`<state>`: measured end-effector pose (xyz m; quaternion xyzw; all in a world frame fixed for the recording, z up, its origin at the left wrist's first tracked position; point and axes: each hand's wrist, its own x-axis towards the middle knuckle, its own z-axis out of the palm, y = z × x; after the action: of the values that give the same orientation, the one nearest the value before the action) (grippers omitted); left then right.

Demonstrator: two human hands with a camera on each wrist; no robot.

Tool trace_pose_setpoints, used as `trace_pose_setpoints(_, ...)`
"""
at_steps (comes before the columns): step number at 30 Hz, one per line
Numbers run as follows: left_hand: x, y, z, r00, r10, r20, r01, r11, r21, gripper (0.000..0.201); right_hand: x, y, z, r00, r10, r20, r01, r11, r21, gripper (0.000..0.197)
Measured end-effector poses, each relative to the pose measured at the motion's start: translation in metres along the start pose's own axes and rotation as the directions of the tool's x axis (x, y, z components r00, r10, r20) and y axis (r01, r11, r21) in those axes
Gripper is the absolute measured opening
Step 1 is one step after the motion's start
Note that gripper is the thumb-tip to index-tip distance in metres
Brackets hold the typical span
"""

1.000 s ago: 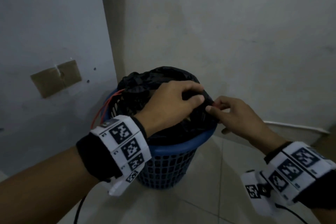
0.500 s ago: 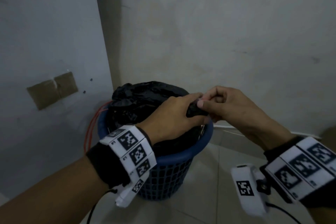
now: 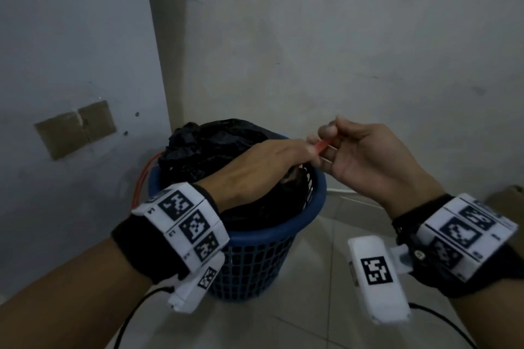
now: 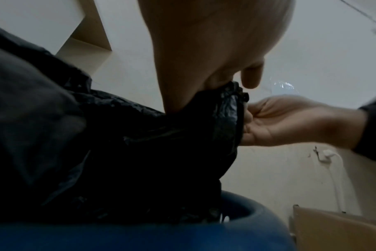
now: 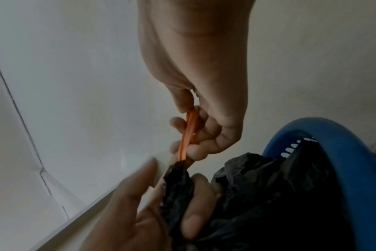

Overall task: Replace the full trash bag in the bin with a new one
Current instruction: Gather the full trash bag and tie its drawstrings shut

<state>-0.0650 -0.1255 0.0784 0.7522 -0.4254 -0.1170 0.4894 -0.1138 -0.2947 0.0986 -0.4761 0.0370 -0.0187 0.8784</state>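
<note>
A blue mesh bin (image 3: 283, 231) stands on the tiled floor in a wall corner, lined with a full black trash bag (image 3: 215, 144). My left hand (image 3: 300, 154) reaches across the bin and grips a bunched part of the bag's hem at the right rim. My right hand (image 3: 329, 136), just right of it and palm up, pinches an orange drawstring (image 3: 323, 146) that comes out of that hem. In the right wrist view the drawstring (image 5: 188, 134) runs taut from my right fingers down into the black hem (image 5: 178, 173), which my left hand (image 5: 140, 212) holds.
Another loop of orange drawstring (image 3: 141, 178) hangs outside the bin's left side. A brown patch (image 3: 75, 129) is stuck on the left wall. A white cable (image 3: 348, 193) runs along the wall base. A cardboard box (image 4: 337, 229) stands to the right.
My right hand has turned palm up and drawn the orange drawstring out of the bag's hem. My left hand keeps its grip on the hem at the bin's right rim.
</note>
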Motion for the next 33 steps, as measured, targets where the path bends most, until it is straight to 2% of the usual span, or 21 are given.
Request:
trace_pose_setpoints(2, 0.001, -0.001, 0.0, 0.999, 0.042, -0.029, -0.035, 0.977, 0.212, 0.043, 0.002, 0.003, -0.002, 1.0, 0.003, 0.0, -0.003, 0.998, 0.065, 0.031)
trace_pose_setpoints(4, 0.0, -0.004, -0.005, 0.999, 0.05, -0.006, -0.039, 0.857, 0.513, 0.043, 0.005, 0.008, -0.007, 0.999, 0.002, -0.048, 0.003, 0.995, 0.1, 0.032)
trace_pose_setpoints(6, -0.003, -0.009, -0.016, 0.994, -0.079, 0.076, -0.015, 0.592, 0.806, 0.037, 0.011, 0.007, -0.023, 0.985, -0.008, -0.171, 0.023, 0.996, 0.09, 0.032)
trace_pose_setpoints(7, -0.006, -0.014, -0.025, 0.985, -0.152, 0.086, -0.005, 0.465, 0.885, 0.034, 0.013, 0.005, -0.035, 0.97, -0.015, -0.242, 0.036, 0.996, 0.083, 0.032)
trace_pose_setpoints(8, -0.01, -0.018, -0.034, 0.977, -0.201, 0.066, 0.014, 0.374, 0.927, 0.035, 0.014, 0.002, -0.046, 0.951, -0.025, -0.309, 0.047, 0.997, 0.064, 0.031)
trace_pose_setpoints(10, -0.018, -0.025, -0.044, 0.971, -0.24, 0.016, 0.051, 0.273, 0.961, 0.039, 0.014, 0.003, -0.061, 0.92, -0.066, -0.387, 0.035, 0.996, -0.086, 0.029)
trace_pose_setpoints(11, -0.02, -0.027, -0.045, 0.974, -0.224, 0.019, 0.033, 0.227, 0.973, 0.039, 0.013, 0.007, -0.063, 0.915, -0.116, -0.386, 0.021, 0.97, -0.243, 0.027)
trace_pose_setpoints(12, -0.022, -0.029, -0.044, 0.979, -0.202, 0.036, 0.005, 0.195, 0.981, 0.038, 0.012, 0.012, -0.061, 0.919, -0.176, -0.352, 0.003, 0.897, -0.442, 0.024)
trace_pose_setpoints(14, -0.024, -0.031, -0.039, 0.987, -0.153, 0.038, -0.008, 0.192, 0.981, 0.037, 0.004, 0.02, -0.048, 0.954, -0.221, -0.203, -0.015, 0.64, -0.768, 0.014)
trace_pose_setpoints(16, -0.024, -0.033, -0.039, 0.996, -0.089, 0.013, 0.009, 0.241, 0.97, 0.037, -0.003, 0.02, -0.035, 0.989, -0.146, -0.015, 0.05, 0.432, -0.9, 0.019)
trace_pose_setpoints(18, -0.027, -0.04, -0.041, 1.0, -0.022, -0.008, 0.014, 0.323, 0.946, 0.04, -0.008, 0.021, -0.031, 0.99, -0.011, 0.143, 0.139, 0.323, -0.936, 0.021)
trace_pose_setpoints(20, -0.031, -0.046, -0.043, 0.994, 0.106, -0.006, -0.033, 0.363, 0.931, 0.041, -0.007, 0.023, -0.034, 0.976, 0.047, 0.212, 0.195, 0.246, -0.949, 0.019)
trace_pose_setpoints(21, -0.033, -0.049, -0.043, 0.988, 0.153, 0.003, -0.057, 0.35, 0.935, 0.037, -0.004, 0.023, -0.037, 0.976, 0.033, 0.215, 0.201, 0.242, -0.949, 0.021)
trace_pose_setpoints(22, -0.034, -0.049, -0.044, 0.99, 0.14, 0.0, -0.049, 0.346, 0.937, 0.032, -0.001, 0.023, -0.04, 0.98, 0.004, 0.197, 0.189, 0.259, -0.947, 0.022)
trace_pose_setpoints(24, -0.033, -0.051, -0.047, 0.998, 0.052, -0.037, 0.016, 0.366, 0.93, 0.027, 0.005, 0.025, -0.041, 0.983, -0.094, 0.159, 0.178, 0.257, -0.95, 0.024)
trace_pose_setpoints(25, -0.034, -0.052, -0.048, 0.998, 0.035, -0.051, 0.033, 0.399, 0.916, 0.027, 0.007, 0.027, -0.04, 0.978, -0.151, 0.147, 0.176, 0.203, -0.963, 0.024)
trace_pose_setpoints(27, -0.039, -0.051, -0.051, 0.985, 0.152, -0.076, -0.004, 0.465, 0.885, 0.036, 0.01, 0.031, -0.038, 0.96, -0.262, 0.094, 0.114, 0.062, -0.991, 0.023)
trace_pose_setpoints(28, -0.044, -0.051, -0.053, 0.962, 0.249, -0.109, -0.023, 0.475, 0.88, 0.043, 0.01, 0.033, -0.036, 0.95, -0.308, 0.055, 0.06, 0.006, -0.998, 0.02)
trace_pose_setpoints(30, -0.055, -0.053, -0.057, 0.882, 0.414, -0.225, -0.02, 0.509, 0.861, 0.046, 0.009, 0.034, -0.029, 0.921, -0.39, -0.002, -0.04, -0.089, -0.995, 0.007)
trace_pose_setpoints(31, -0.061, -0.053, -0.059, 0.853, 0.431, -0.295, 0.01, 0.552, 0.834, 0.044, 0.008, 0.034, -0.025, 0.9, -0.437, 0.003, -0.059, -0.128, -0.99, 0.0)
trace_pose_setpoints(33, -0.071, -0.051, -0.063, 0.833, 0.313, -0.456, 0.142, 0.676, 0.723, 0.041, 0.003, 0.04, -0.018, 0.829, -0.55, 0.105, 0.006, -0.179, -0.984, 0.01)
